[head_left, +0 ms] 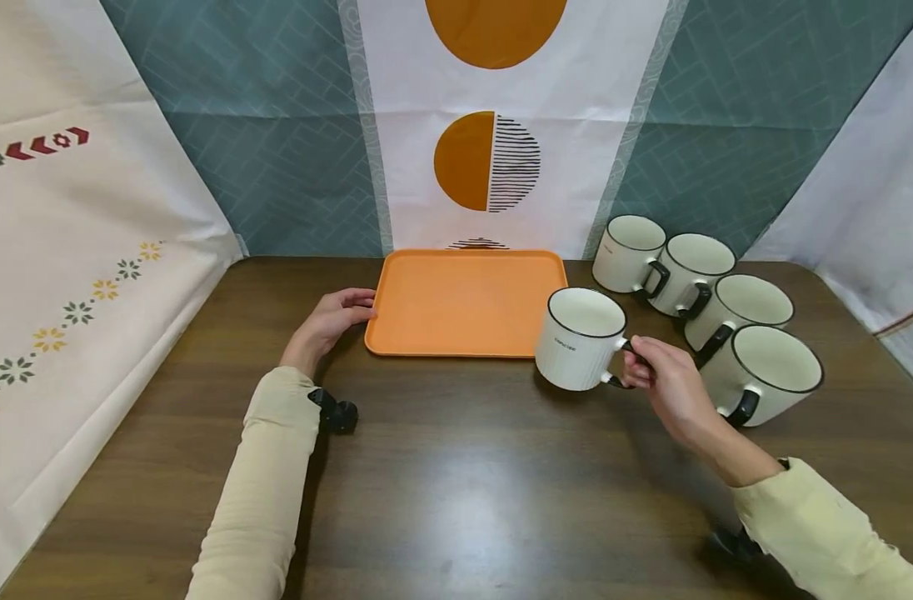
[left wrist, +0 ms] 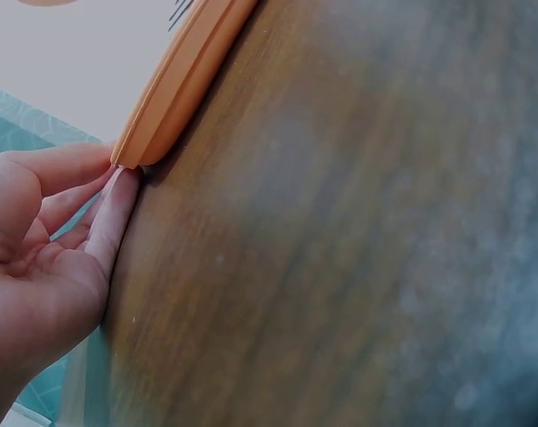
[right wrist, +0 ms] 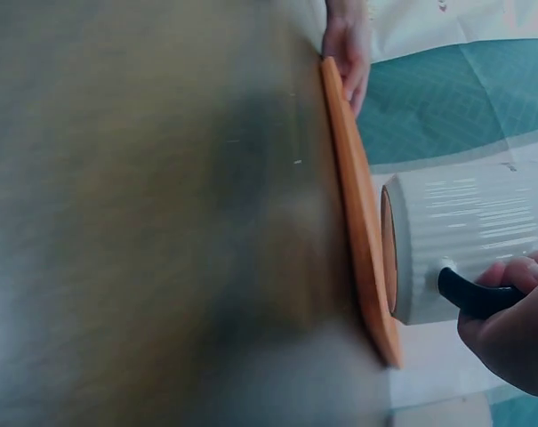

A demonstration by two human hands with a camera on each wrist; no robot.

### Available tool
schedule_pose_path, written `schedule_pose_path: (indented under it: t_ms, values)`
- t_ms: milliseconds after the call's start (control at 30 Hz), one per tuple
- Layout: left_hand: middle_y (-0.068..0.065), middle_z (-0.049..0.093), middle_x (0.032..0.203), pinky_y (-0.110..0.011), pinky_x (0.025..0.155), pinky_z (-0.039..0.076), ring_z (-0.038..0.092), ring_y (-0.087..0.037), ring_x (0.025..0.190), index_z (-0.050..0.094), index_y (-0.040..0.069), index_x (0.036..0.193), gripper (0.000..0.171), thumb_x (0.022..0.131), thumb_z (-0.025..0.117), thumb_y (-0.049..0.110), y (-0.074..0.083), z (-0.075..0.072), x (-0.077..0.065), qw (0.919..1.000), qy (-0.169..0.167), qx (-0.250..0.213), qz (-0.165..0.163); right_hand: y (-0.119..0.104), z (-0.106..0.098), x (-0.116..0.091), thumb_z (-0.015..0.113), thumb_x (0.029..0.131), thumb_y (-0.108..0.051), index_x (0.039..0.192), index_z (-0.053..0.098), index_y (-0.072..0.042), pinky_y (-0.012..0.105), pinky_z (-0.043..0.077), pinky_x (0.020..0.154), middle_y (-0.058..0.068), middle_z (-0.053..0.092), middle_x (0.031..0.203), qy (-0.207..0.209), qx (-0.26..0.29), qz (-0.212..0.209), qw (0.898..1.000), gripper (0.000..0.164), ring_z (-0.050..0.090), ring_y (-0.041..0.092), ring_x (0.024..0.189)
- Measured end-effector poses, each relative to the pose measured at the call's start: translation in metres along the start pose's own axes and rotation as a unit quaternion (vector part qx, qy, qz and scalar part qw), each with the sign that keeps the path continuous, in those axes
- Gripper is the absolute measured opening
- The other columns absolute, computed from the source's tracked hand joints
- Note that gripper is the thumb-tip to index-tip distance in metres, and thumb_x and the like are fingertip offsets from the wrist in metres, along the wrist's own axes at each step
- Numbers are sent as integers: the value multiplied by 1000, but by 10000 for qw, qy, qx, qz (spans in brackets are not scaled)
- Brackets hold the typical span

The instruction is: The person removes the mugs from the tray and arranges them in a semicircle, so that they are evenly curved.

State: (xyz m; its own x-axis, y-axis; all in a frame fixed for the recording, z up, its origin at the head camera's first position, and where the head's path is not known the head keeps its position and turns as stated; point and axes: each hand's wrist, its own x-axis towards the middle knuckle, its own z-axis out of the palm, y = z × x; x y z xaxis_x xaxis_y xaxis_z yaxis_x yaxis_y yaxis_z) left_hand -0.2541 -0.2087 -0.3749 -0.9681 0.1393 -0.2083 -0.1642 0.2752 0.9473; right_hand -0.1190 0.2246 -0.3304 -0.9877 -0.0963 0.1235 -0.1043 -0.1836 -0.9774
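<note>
An orange tray (head_left: pixel 464 304) lies flat on the wooden table. At its left edge, my left hand (head_left: pixel 332 323) pinches the rim between thumb and fingers, closely seen in the left wrist view (left wrist: pixel 55 240). My right hand (head_left: pixel 670 387) grips the black handle of a white ribbed mug (head_left: pixel 579 350) with a dark rim. This mug is upright, held just above the table and overlapping the tray's front right corner in the head view. The right wrist view shows the mug (right wrist: pixel 473 222) from the side, its base close to the tray (right wrist: pixel 362 240).
Several similar white mugs stand in a slanting row at the right: a rear one (head_left: pixel 625 260), two between, and a front one (head_left: pixel 764 371) beside my right wrist. Patterned cloth (head_left: pixel 291 125) hangs behind the table (head_left: pixel 441 483), with white cloth (head_left: pixel 89 275) along the left.
</note>
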Motion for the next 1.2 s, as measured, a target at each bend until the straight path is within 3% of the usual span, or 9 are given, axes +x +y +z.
schedule_pose_path:
  t_ms: [200, 433, 467, 533, 600, 700, 800, 967, 1200]
  values:
    - [-22, 47, 129, -37, 105, 36, 49, -24, 110, 41, -8, 141, 49, 95, 57, 2, 0, 1, 0, 10000, -15, 34, -41, 6, -17, -22, 37, 105, -10, 77, 52, -3, 27, 31, 60, 0, 41, 68, 32, 31, -85, 10000, 32, 28, 17, 60]
    - [-23, 46, 130, -38, 107, 34, 48, -25, 111, 41, -7, 140, 49, 95, 56, 3, 2, 3, 1, 9999, -17, 44, -102, 11, -39, -43, 35, 105, -6, 81, 51, -1, 28, 36, 61, 3, 42, 71, 0, -44, -180, 9998, 30, 35, 17, 63]
    - [-23, 46, 130, -39, 107, 34, 47, -26, 112, 41, -7, 140, 49, 95, 56, 3, 2, 3, 1, 9999, -21, 37, -118, 10, -41, -45, 35, 105, -5, 81, 51, 1, 26, 37, 62, 4, 42, 71, 28, -160, -159, 9997, 29, 37, 17, 64]
    - [-23, 46, 130, -38, 107, 34, 47, -26, 112, 41, -6, 141, 49, 95, 57, 3, 3, 3, 1, 9999, -24, 44, -127, 7, -43, -49, 36, 105, -9, 84, 50, 3, 23, 40, 63, 4, 42, 71, 90, -1021, -13, 9947, 29, 41, 15, 67]
    - [-22, 46, 130, -38, 107, 34, 47, -25, 112, 41, -6, 141, 49, 95, 57, 4, 2, 3, 1, 9999, -22, 47, -122, 3, -43, -53, 39, 105, -15, 86, 52, 4, 21, 42, 65, 3, 47, 72, 140, -2289, 167, 9732, 30, 46, 12, 69]
    - [-22, 46, 130, -37, 106, 35, 48, -22, 109, 41, -6, 141, 49, 95, 57, 4, 1, 1, 1, 9999, 3, 48, -117, -2, -40, -58, 47, 104, -21, 89, 59, 1, 20, 43, 64, 1, 57, 74, 115, -4018, 266, 9153, 29, 53, 10, 72]
    - [-21, 46, 130, -36, 105, 37, 49, -21, 108, 40, -6, 142, 50, 96, 57, 4, 0, 0, 2, 9999, 7, 67, -117, -5, -38, -62, 54, 100, -21, 85, 64, -6, 21, 41, 59, -3, 64, 73, 194, -4761, 45, 8792, 24, 55, 9, 68]
    - [-21, 45, 133, -37, 106, 35, 48, -20, 110, 38, -5, 143, 51, 96, 56, 6, -2, -2, 3, 9999, -9, 57, -145, -7, -39, -67, 62, 96, -21, 74, 67, -15, 20, 37, 55, -10, 64, 67, 553, -5196, -428, 8515, 23, 50, 4, 60]
    - [-25, 42, 135, -41, 109, 31, 46, -25, 112, 36, -8, 143, 51, 97, 54, 3, 11, 3, -6, 9997, -109, -16, -217, -6, -45, -74, 64, 93, -21, 68, 70, -19, 17, 36, 55, -10, 67, 66, 902, -5301, -579, 8411, 26, 53, -2, 61]
